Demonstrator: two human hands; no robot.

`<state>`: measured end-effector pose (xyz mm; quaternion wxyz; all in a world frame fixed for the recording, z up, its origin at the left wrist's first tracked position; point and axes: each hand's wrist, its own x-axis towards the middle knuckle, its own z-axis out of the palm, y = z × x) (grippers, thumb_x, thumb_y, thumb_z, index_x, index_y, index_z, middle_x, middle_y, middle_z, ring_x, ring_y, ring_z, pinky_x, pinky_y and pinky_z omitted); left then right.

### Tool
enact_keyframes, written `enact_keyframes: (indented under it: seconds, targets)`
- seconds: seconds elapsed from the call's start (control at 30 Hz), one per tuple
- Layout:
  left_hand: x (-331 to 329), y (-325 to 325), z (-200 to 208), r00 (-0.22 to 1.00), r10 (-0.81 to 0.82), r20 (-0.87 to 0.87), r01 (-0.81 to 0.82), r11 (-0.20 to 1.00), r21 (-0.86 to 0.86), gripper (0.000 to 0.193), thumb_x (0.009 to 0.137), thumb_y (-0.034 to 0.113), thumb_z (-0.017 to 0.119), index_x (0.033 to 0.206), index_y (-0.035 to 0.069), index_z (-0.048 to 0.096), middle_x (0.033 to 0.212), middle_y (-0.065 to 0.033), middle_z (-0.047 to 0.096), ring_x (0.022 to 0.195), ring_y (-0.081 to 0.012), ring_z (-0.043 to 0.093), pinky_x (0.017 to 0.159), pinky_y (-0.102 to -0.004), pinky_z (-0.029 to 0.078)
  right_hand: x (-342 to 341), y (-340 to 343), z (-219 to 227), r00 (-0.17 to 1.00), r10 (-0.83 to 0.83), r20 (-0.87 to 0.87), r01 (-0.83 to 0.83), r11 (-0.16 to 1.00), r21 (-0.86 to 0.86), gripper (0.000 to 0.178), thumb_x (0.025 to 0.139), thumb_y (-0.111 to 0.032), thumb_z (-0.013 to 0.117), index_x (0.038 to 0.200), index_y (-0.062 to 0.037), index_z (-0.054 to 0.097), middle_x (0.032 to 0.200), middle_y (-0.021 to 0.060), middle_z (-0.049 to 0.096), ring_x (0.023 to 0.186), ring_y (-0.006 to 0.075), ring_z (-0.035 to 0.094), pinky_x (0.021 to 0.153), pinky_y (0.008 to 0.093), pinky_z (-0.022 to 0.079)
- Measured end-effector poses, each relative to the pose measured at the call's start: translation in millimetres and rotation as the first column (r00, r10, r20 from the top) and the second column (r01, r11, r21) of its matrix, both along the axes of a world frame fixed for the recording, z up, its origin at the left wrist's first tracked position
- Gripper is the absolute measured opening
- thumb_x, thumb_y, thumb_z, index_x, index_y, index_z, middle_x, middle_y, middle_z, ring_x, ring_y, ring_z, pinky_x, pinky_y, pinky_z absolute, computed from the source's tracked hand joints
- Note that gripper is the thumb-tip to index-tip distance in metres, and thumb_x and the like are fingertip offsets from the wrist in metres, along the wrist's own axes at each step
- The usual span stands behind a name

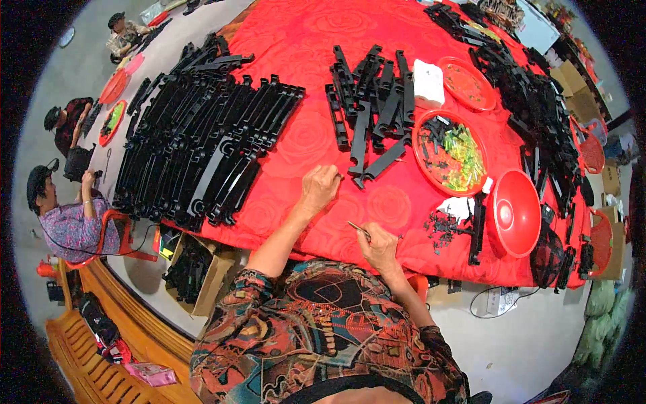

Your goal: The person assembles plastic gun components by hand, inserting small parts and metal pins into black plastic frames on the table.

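Note:
My left hand [320, 189] rests low over the red patterned tablecloth [286, 232], its fingers curled together. Whatever those fingers hold, if anything, is hidden or too small to make out. Closer to my body, my right hand [380, 248] grips a thin metal tool [359, 229] whose tip points left toward the left hand. Just beyond both hands lies a loose pile of long black plastic strips [378, 101]. To the left, a large stack of similar notched black strips [202, 141] lies packed side by side.
Right of my hands are a red basin [420, 158] with green and black small parts, scattered black bits [441, 229], and an upturned red bowl [513, 212]. Another red basin [469, 83] stands by a white box [428, 82]. More black strips [531, 101] line the right. People [74, 222] sit at left.

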<state>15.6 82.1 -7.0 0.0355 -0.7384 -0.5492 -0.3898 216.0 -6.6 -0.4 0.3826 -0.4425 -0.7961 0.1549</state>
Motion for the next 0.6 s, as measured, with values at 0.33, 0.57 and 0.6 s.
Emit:
enact_keyframes:
  seconds: [0.33, 0.57, 0.6]
  targets:
    - [-1.5, 0.1, -1.1, 1.0, 0.003, -0.012, -0.003, 1.0, -0.012, 0.017, 0.074, 0.011, 0.066, 0.072, 0.005, 0.05, 0.067, -0.0109, 0.055, 0.064, -0.0302, 0.055, 0.056, -0.0397, 0.044, -0.3, -0.6, 0.9, 1.0, -0.014, 0.028, 0.015, 1.0, -0.027, 0.012, 0.08, -0.012, 0.063, 0.079, -0.0072, 0.053, 0.064, 0.0103, 0.054, 0.055, 0.0295, 0.058, 0.048, 0.0389, 0.045]
    - [-1.2, -0.6, 0.2, 1.0, 0.002, -0.009, -0.002, 0.999, -0.032, 0.017, 0.074, 0.01, 0.065, 0.073, 0.005, 0.049, 0.068, -0.0108, 0.055, 0.065, -0.0306, 0.055, 0.057, -0.0403, 0.043, 0.3, -0.5, 1.4, 0.999, -0.013, 0.036, 0.014, 1.0, -0.021, 0.011, 0.079, -0.012, 0.063, 0.08, -0.0075, 0.053, 0.065, 0.01, 0.055, 0.055, 0.0292, 0.058, 0.048, 0.039, 0.045]
    - [-0.9, -0.5, 0.7, 1.0, 0.0, -0.009, 0.0, 0.999, -0.033, 0.017, 0.074, 0.01, 0.065, 0.073, 0.005, 0.049, 0.068, -0.0108, 0.055, 0.065, -0.0306, 0.055, 0.057, -0.0403, 0.043, 0.5, -0.5, 2.0, 0.999, -0.013, 0.033, 0.014, 1.0, -0.019, 0.011, 0.079, -0.011, 0.064, 0.079, -0.0076, 0.053, 0.065, 0.0098, 0.055, 0.055, 0.0291, 0.058, 0.047, 0.039, 0.045]
